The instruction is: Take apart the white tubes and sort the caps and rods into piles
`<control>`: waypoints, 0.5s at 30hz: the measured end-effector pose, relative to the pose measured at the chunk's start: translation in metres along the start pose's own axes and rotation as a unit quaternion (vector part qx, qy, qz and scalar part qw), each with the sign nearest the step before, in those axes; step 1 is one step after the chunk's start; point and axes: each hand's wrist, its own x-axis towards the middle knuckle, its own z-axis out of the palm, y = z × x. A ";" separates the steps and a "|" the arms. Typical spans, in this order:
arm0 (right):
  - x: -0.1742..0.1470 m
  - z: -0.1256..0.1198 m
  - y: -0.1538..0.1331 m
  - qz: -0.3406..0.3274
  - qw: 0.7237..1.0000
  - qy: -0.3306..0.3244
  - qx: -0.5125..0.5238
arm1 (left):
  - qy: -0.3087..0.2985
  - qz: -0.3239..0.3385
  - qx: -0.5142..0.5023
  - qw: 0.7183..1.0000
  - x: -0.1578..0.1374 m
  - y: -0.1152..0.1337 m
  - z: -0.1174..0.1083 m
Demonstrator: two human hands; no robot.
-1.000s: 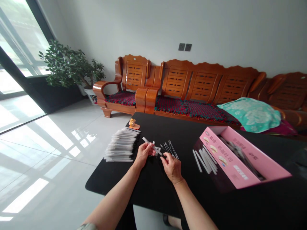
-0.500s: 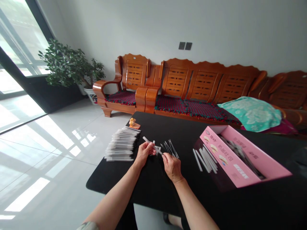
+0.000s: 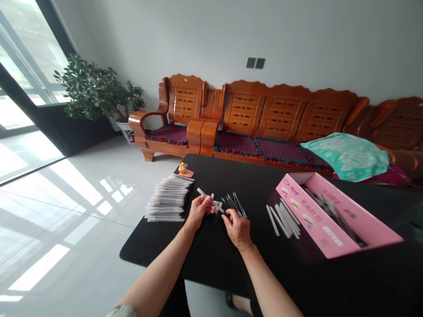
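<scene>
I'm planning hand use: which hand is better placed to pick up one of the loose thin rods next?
Probably the right hand: it is nearer the thin rods, while the left hand grips white sticks.

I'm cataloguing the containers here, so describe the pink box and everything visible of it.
The pink box is long, rectangular and open-topped, and looks like printed cardboard. Its near side carries lettering and small pictures; lettering also shows inside its far wall. It rests upright and aslant on the black table, beside loose white tubes. Dark thin items lie inside, too blurred to name. Neither the left hand nor the right hand touches it.
</scene>
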 end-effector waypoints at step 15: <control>-0.001 0.000 0.001 -0.011 0.999 -0.037 0.002 | 0.005 -0.004 0.008 1.000 -0.001 0.002 0.001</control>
